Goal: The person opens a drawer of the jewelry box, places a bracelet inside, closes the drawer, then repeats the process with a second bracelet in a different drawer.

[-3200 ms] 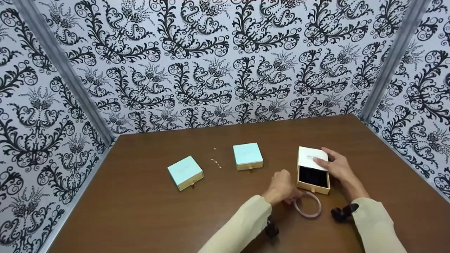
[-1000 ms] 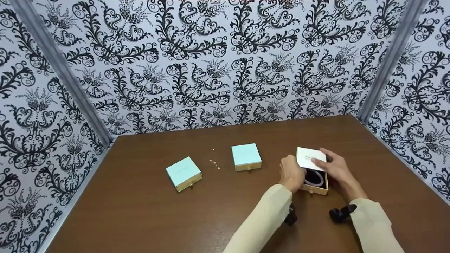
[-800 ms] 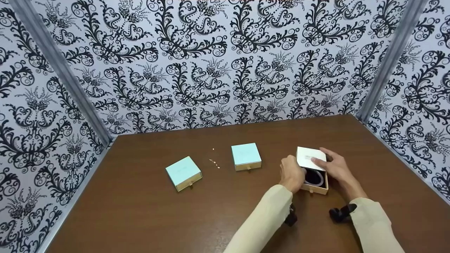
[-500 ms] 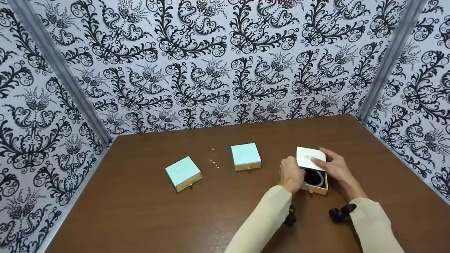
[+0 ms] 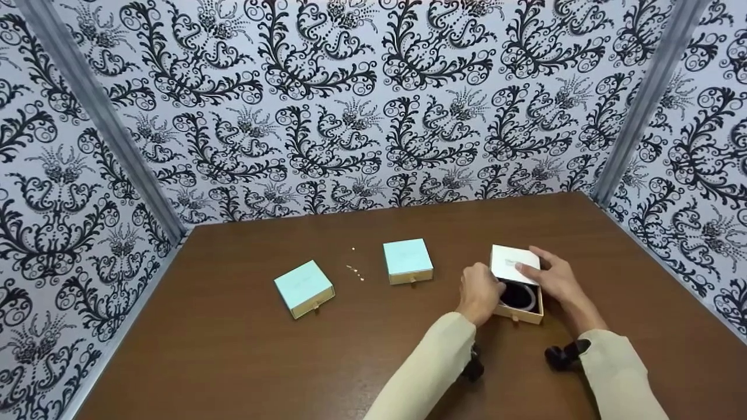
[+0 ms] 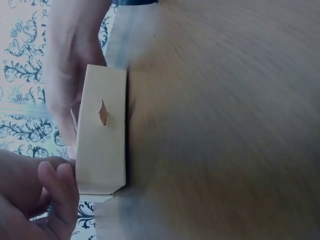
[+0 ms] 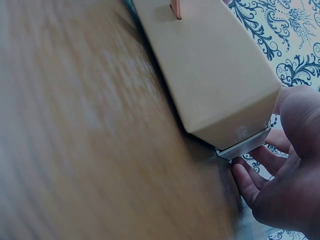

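Bangle [image 5: 521, 296] already down in the open drawer [image 5: 519, 304], left hand [image 5: 480, 290] curled at its edge with grip unclear, right hand [image 5: 551, 276] flat on the sleeve [image 5: 513, 263]; drawer not yet slid shut.

On the brown wooden table [image 5: 245, 350] three small square cardboard drawer boxes sit in a loose row running left to right. The left teal-topped box [image 5: 304, 287] lies nearest the left wall; the middle teal-topped box [image 5: 408, 260] lies to its right and slightly farther back. Between these two lie a few tiny gold beads [image 5: 355, 272]. The white-sleeved box with its tan drawer pulled out [image 5: 517, 283] lies to the right, nearer than the middle box. In its drawer lies a pale pink ring-shaped bangle [image 5: 521, 297]. The left hand [image 5: 478, 291] is at the drawer's left side, the right hand [image 5: 551, 277] on the sleeve's right. Patterned walls [image 5: 350, 105] stand behind and at both sides.
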The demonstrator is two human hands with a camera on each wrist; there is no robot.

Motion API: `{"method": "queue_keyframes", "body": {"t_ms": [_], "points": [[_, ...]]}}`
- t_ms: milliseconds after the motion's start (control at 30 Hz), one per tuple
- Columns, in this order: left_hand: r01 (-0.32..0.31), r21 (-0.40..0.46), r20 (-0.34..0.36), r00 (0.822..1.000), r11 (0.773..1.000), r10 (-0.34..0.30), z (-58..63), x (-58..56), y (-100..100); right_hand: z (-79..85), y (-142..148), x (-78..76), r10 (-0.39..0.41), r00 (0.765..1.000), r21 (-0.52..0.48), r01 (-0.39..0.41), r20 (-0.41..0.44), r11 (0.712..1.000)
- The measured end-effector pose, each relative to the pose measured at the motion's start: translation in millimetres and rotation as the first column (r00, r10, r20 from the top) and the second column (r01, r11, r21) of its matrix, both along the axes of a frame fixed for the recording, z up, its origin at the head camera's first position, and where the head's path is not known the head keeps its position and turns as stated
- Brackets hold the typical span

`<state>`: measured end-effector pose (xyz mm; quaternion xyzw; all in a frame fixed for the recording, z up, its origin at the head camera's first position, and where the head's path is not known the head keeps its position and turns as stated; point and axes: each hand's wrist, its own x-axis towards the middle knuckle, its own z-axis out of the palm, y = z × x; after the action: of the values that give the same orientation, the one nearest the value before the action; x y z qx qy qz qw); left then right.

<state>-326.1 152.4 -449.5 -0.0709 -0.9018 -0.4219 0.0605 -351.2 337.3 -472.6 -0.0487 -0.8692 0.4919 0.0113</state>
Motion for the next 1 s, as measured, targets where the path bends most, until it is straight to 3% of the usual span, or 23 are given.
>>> {"method": "queue_keyframes", "body": {"t_ms": [400,633,833,1000], "points": [[0.011,0.012,-0.031,0.999,1.000,-0.011,0.6,15.9,-9,1.6,-1,-0.3,-0.001,1.000,-0.005,0.001,-0.010,1.000],[-0.009,0.045,0.059,0.998,0.999,0.006,-0.8,29.8,-12,1.4,2,1.3,0.007,1.000,0.011,-0.007,0.013,1.000],[-0.051,0.027,0.158,0.986,0.998,0.046,-3.9,41.1,-8,-0.1,1,0.9,0.002,1.000,0.013,-0.002,0.012,1.000],[-0.035,0.018,0.196,0.980,0.999,0.031,-6.2,45.2,-6,-0.8,1,-0.6,-0.002,1.000,0.025,0.002,0.008,1.000]]}}
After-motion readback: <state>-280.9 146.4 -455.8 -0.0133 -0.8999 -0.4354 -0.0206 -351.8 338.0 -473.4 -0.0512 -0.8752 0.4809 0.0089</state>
